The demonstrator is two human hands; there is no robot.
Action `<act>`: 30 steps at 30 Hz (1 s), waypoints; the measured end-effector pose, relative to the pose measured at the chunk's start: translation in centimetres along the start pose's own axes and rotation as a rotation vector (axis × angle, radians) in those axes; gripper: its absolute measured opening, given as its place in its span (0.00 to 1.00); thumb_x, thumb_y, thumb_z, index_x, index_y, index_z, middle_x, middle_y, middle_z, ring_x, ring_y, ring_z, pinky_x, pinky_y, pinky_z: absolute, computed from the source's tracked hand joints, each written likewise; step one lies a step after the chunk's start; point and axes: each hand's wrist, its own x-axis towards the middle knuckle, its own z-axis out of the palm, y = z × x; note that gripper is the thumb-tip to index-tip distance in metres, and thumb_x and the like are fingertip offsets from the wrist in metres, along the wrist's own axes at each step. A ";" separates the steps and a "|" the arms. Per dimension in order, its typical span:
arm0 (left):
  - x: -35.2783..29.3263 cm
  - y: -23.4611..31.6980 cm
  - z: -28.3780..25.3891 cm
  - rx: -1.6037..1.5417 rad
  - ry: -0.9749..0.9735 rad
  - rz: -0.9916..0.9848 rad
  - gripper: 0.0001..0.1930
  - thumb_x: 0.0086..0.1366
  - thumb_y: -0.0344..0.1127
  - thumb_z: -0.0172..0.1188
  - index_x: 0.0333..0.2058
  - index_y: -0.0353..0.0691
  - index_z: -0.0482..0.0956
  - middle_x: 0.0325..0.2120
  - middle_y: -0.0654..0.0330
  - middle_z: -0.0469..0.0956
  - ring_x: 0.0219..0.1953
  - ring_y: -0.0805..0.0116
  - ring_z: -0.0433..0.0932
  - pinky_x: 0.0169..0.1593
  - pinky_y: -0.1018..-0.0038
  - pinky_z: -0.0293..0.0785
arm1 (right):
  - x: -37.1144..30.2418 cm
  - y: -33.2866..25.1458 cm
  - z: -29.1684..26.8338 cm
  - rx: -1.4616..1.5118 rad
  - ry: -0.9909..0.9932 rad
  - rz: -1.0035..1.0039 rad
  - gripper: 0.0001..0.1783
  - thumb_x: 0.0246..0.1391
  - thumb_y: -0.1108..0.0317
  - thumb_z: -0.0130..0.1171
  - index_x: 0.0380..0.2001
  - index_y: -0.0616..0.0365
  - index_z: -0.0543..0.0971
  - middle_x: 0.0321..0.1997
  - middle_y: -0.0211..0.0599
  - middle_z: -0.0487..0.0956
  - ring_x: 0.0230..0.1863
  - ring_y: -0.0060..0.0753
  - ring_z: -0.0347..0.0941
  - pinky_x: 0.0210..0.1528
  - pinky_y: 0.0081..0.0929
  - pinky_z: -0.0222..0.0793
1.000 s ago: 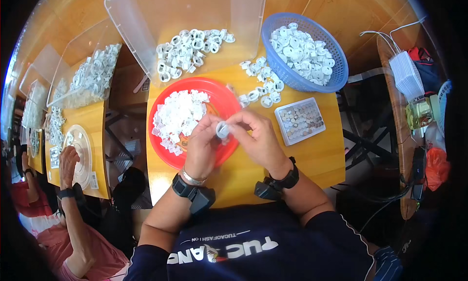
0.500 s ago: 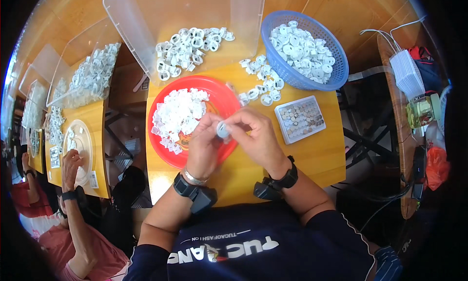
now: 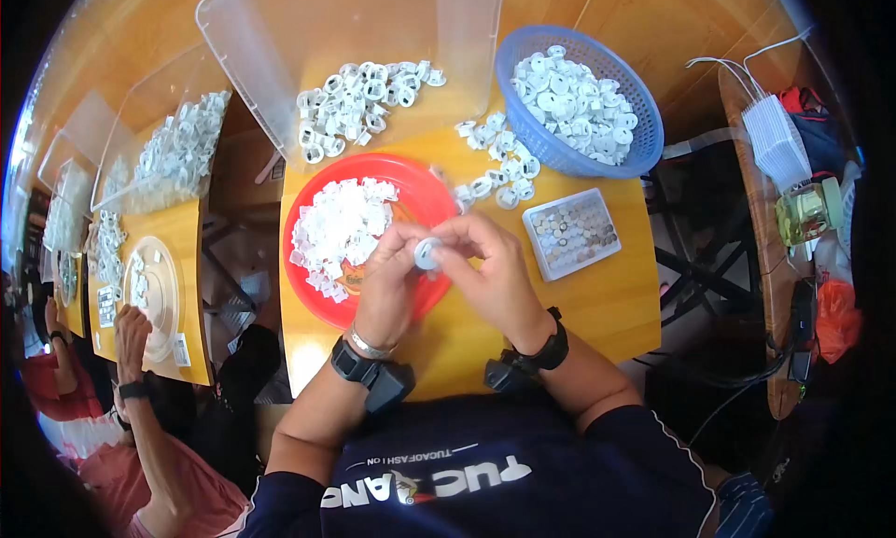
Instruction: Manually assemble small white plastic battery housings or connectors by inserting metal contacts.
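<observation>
Between my two hands I hold a small round white plastic part [image 3: 427, 253] with a dark slot in its face. My left hand [image 3: 390, 269] pinches it from the left, and my right hand [image 3: 485, 258] grips it from the right with thumb and fingers. Both are above the right side of a red round tray [image 3: 308, 291]. A heap of small white plastic pieces [image 3: 341, 225] lies in that tray. Right of my right hand rests a shallow clear box [image 3: 572, 233] of small round silvery discs. My fingertips partly hide the held part.
A blue plastic basket [image 3: 537, 132] full of round white parts stands at the back right, with loose round parts [image 3: 504, 165] beside it. Behind the tray, a clear bin [image 3: 252, 81] lies with more parts. At left, a co-worker's hand [image 3: 133, 337] is over another table.
My hands stay together on the round part, which has turned slightly in my fingers. The co-worker's hand at left has moved a little downward in the picture.
</observation>
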 end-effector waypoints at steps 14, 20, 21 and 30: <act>-0.6 0.3 0.9 0.330 -0.024 0.060 0.10 0.69 0.30 0.47 0.47 0.38 0.70 0.30 0.65 0.74 0.28 0.80 0.71 0.30 0.82 0.68 | 0.3 0.5 -0.6 -0.080 0.040 -0.107 0.08 0.50 0.79 0.61 0.36 0.63 0.78 0.31 0.37 0.76 0.29 0.27 0.77 0.31 0.22 0.73; -0.9 0.3 0.8 0.424 0.062 0.106 0.11 0.67 0.27 0.47 0.47 0.38 0.70 0.30 0.66 0.73 0.27 0.82 0.69 0.26 0.84 0.66 | 0.1 0.1 -0.2 0.007 -0.013 -0.025 0.07 0.50 0.80 0.60 0.35 0.64 0.77 0.30 0.36 0.78 0.27 0.25 0.78 0.28 0.21 0.74; -0.9 0.4 0.9 0.433 0.071 0.108 0.10 0.67 0.27 0.46 0.46 0.38 0.70 0.30 0.66 0.73 0.26 0.82 0.69 0.26 0.84 0.65 | 0.1 0.4 -0.1 -0.003 -0.010 -0.039 0.07 0.50 0.80 0.60 0.35 0.64 0.77 0.29 0.37 0.78 0.27 0.24 0.78 0.28 0.21 0.74; -0.8 -0.1 0.9 0.574 0.123 0.130 0.09 0.67 0.26 0.48 0.44 0.39 0.73 0.26 0.68 0.73 0.25 0.84 0.67 0.27 0.85 0.63 | 0.1 0.2 0.1 -0.063 0.013 0.008 0.06 0.48 0.79 0.60 0.32 0.63 0.76 0.26 0.38 0.79 0.26 0.24 0.77 0.28 0.23 0.74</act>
